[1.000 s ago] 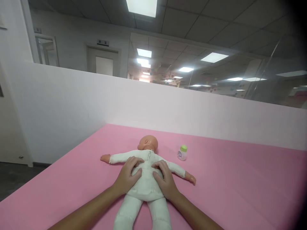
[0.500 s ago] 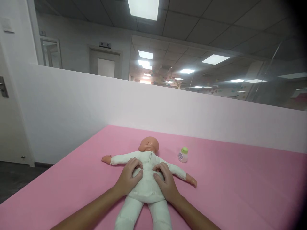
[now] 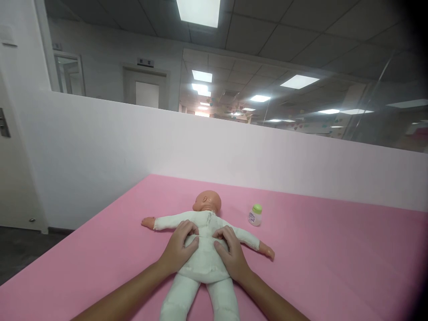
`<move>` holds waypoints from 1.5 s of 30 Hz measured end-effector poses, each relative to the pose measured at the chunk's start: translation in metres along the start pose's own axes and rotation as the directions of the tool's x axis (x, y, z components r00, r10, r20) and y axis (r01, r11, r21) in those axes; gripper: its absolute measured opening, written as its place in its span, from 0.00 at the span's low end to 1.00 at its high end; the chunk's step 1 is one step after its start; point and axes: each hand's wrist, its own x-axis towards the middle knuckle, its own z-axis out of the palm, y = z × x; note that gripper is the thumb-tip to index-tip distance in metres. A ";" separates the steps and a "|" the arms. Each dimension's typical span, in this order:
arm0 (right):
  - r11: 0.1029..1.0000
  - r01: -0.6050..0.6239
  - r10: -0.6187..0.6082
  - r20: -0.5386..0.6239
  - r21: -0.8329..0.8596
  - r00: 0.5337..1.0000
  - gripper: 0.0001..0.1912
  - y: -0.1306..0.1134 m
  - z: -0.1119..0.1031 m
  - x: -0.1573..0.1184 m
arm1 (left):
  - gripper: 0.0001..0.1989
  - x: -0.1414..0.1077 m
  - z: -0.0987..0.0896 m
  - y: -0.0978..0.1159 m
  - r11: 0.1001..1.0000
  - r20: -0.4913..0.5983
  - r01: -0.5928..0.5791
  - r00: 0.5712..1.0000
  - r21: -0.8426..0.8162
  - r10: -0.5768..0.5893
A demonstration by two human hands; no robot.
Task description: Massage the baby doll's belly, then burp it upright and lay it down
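A baby doll with a white cloth body lies stretched out on a pink surface, back apparently upward. Its bare plastic head is turned to the left, and both arms are spread wide. My left hand rests on the left side of its back, fingers curled and thumb opposite, gripping the cloth body. On the right side of the back, my right hand mirrors this grip. A strip of white cloth shows between the two hands. The doll's lower legs run out of view at the bottom.
A small clear bottle with a green cap stands to the right of the doll's head. Behind the pink surface runs a low white wall with glass above. A door is at the far left.
The hands and the doll keep the same places. Only the camera view has shifted very slightly.
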 end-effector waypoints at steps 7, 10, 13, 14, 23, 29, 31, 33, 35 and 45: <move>1.000 0.001 -0.001 0.003 -0.002 1.000 0.03 0.002 0.000 0.000 | 0.01 0.000 0.000 0.000 1.000 0.004 -0.007 1.000 -0.008 0.007; 1.000 -0.003 0.003 0.006 0.003 1.000 0.02 0.001 0.000 0.000 | 0.01 0.000 0.000 0.000 1.000 0.003 -0.007 1.000 -0.005 0.007; 1.000 -0.008 0.008 0.011 0.006 1.000 0.02 0.001 0.000 0.001 | 0.01 0.000 0.000 0.001 1.000 0.002 -0.007 1.000 -0.005 0.007; 1.000 -0.008 0.008 0.012 0.008 1.000 0.02 0.000 0.000 0.001 | 0.01 0.000 0.000 0.001 1.000 0.003 -0.008 1.000 -0.005 0.008; 1.000 -0.010 0.010 0.014 0.007 1.000 0.03 0.002 0.000 0.001 | 0.01 0.001 0.000 0.000 1.000 0.007 -0.013 1.000 -0.011 0.013; 1.000 -0.026 0.026 0.020 0.010 0.999 0.04 0.002 0.000 0.000 | 0.01 0.000 -0.001 0.001 1.000 0.006 -0.006 1.000 -0.020 0.006; 1.000 -0.023 0.023 0.016 0.014 1.000 0.06 0.003 0.000 0.000 | 0.03 0.000 -0.001 -0.001 1.000 0.007 -0.002 1.000 -0.017 0.003; 1.000 -0.021 0.021 0.012 0.010 1.000 0.09 0.005 0.000 -0.001 | 0.07 -0.001 -0.001 -0.002 1.000 0.011 -0.001 1.000 -0.016 0.001; 1.000 -0.018 0.018 0.012 0.000 1.000 0.11 0.007 0.000 -0.001 | 0.09 -0.001 -0.001 -0.003 1.000 0.016 -0.005 1.000 -0.013 0.005; 1.000 0.001 -0.001 0.009 -0.006 1.000 0.07 0.005 -0.002 0.000 | 0.04 0.002 0.000 0.000 0.999 0.006 -0.036 0.999 -0.007 0.036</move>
